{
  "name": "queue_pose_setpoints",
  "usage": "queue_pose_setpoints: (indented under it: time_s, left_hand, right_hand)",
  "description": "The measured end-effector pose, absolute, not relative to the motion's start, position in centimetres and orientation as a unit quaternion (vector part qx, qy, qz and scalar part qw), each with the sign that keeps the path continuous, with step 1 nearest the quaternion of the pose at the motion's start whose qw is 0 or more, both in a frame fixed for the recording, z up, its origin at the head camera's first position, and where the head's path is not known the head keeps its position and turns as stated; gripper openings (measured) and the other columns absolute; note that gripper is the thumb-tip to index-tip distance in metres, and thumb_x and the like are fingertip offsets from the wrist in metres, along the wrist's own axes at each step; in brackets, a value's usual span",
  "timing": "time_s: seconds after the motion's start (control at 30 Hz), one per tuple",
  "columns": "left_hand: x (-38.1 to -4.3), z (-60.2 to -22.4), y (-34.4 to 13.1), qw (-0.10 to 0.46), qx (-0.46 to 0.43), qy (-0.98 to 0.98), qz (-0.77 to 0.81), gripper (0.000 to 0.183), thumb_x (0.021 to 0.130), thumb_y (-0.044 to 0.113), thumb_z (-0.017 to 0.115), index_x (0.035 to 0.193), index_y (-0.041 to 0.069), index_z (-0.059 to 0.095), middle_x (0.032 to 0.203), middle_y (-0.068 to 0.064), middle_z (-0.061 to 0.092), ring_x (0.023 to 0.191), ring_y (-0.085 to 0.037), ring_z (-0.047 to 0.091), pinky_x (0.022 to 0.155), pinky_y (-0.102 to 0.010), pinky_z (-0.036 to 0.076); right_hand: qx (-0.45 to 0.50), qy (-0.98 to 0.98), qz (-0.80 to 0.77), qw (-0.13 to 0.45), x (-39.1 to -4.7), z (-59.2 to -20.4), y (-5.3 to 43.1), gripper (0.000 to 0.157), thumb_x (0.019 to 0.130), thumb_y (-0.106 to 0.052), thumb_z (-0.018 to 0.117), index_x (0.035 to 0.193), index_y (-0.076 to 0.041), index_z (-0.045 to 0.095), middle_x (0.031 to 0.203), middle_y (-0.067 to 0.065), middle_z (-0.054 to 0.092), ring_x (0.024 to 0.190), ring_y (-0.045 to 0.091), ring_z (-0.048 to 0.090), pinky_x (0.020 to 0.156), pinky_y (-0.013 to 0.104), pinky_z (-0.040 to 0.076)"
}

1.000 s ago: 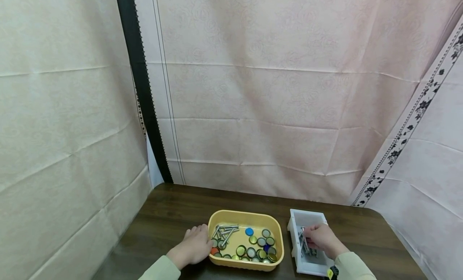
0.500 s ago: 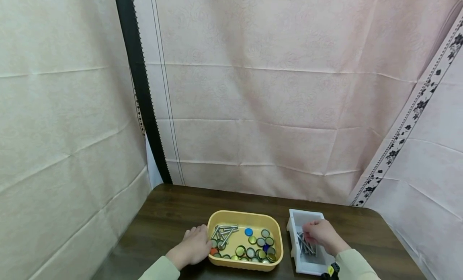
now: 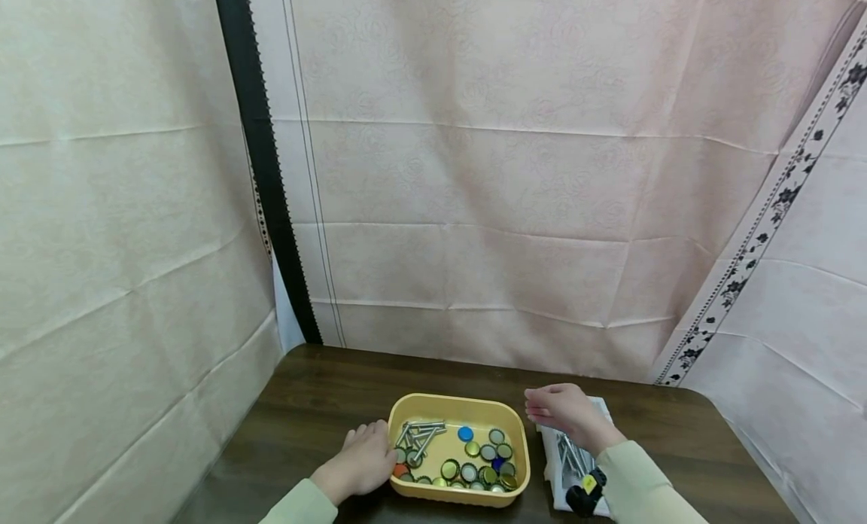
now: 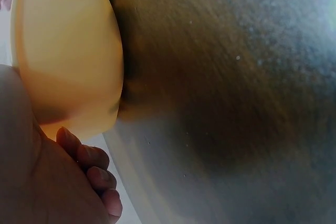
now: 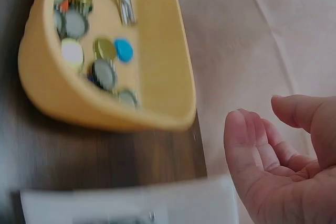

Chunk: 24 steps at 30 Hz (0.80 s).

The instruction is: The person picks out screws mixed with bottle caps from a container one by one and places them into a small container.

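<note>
In the head view my left hand [image 3: 362, 460] grips the left side of a yellow plastic basket [image 3: 460, 496], thumb at the rim. Its fingers [image 4: 94, 158] curl at the outer wall in the left wrist view. Inside lie several bottle caps [image 3: 470, 473] in gold, silver, orange and blue, with silver screws [image 3: 423, 436] at the left. My right hand [image 3: 569, 415] is raised above the far part of a white box [image 3: 552, 471], loosely bent and holding nothing. The right wrist view shows its thumb apart from the fingers [image 5: 241, 135]. More screws [image 3: 572, 460] lie in the white box, partly covered by the right arm.
Both containers stand side by side on a dark wooden table [image 3: 325, 388], a narrow gap between them. A pale curtain [image 3: 474, 208] hangs behind the table's far edge, another cloth [image 3: 135, 283] at the left. A black strap with a yellow patch [image 3: 588, 485] sits at the right wrist.
My right hand has risen out of the white box and moved up and left, its fingers loosening. Screws it was fingering lie in the box. My left hand and the basket stay put.
</note>
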<state>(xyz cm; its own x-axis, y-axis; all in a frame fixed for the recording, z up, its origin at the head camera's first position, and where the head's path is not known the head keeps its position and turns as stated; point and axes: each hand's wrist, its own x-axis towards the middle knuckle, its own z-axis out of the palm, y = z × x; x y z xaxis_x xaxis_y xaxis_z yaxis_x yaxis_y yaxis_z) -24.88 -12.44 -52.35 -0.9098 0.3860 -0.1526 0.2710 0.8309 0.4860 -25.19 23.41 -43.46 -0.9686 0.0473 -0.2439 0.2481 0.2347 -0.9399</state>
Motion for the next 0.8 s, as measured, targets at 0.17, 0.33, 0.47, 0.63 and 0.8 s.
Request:
queue_pose_setpoints:
  time_s: [0.17, 0.33, 0.47, 0.63, 0.8]
  left_hand:
    - [-24.9, -52.4, -12.3, 0.12, 0.169, 0.948, 0.24, 0.027, 0.096, 0.033, 0.052, 0.105, 0.008, 0.049, 0.091, -0.002, 0.046, 0.082, -0.023, 0.039, 0.075, -0.044, 0.029]
    - [-24.8, -52.4, -12.2, 0.114, 0.162, 0.951, 0.237, 0.029, 0.096, 0.031, 0.052, 0.109, 0.005, 0.05, 0.092, -0.003, 0.047, 0.083, -0.023, 0.039, 0.076, -0.044, 0.029]
    - [-24.7, -52.2, -12.2, 0.113, 0.161, 0.951, 0.238, 0.031, 0.095, 0.031, 0.052, 0.11, 0.005, 0.05, 0.093, -0.003, 0.047, 0.083, -0.023, 0.039, 0.076, -0.044, 0.03]
    - [-24.7, -52.1, -12.3, 0.116, 0.163, 0.952, 0.232, 0.033, 0.096, 0.034, 0.053, 0.111, 0.005, 0.05, 0.095, -0.003, 0.048, 0.084, -0.022, 0.04, 0.077, -0.044, 0.03]
    - [-24.7, -52.3, -12.3, 0.109, 0.163, 0.953, 0.229, 0.033, 0.096, 0.035, 0.053, 0.111, 0.005, 0.049, 0.094, -0.002, 0.048, 0.085, -0.022, 0.04, 0.078, -0.045, 0.03]
  right_hand:
    - [0.073, 0.772, -0.622, 0.114, -25.8, -44.2, 20.6, 0.031, 0.093, -0.015, 0.065, 0.107, 0.012, 0.061, 0.099, 0.021, 0.064, 0.083, 0.023, 0.067, 0.081, 0.04, 0.053]
    - [0.022, 0.764, -0.627, 0.153, -26.5, -45.5, 18.2, 0.036, 0.093, -0.015, 0.064, 0.111, 0.015, 0.06, 0.094, 0.017, 0.066, 0.08, 0.02, 0.066, 0.08, 0.039, 0.053]
    - [0.002, 0.768, -0.615, 0.178, -26.7, -46.1, 15.8, 0.03, 0.094, -0.014, 0.063, 0.107, 0.012, 0.063, 0.092, 0.015, 0.065, 0.083, 0.024, 0.065, 0.081, 0.04, 0.053]
    - [-0.006, 0.773, -0.601, 0.203, -26.6, -46.8, 12.6, 0.029, 0.091, -0.014, 0.064, 0.103, 0.013, 0.061, 0.093, 0.018, 0.064, 0.084, 0.028, 0.066, 0.081, 0.043, 0.053]
    - [0.017, 0.789, -0.579, 0.202, -26.7, -48.1, 9.7, 0.026, 0.089, -0.012, 0.066, 0.099, 0.012, 0.062, 0.088, 0.02, 0.065, 0.076, 0.026, 0.067, 0.075, 0.042, 0.054]
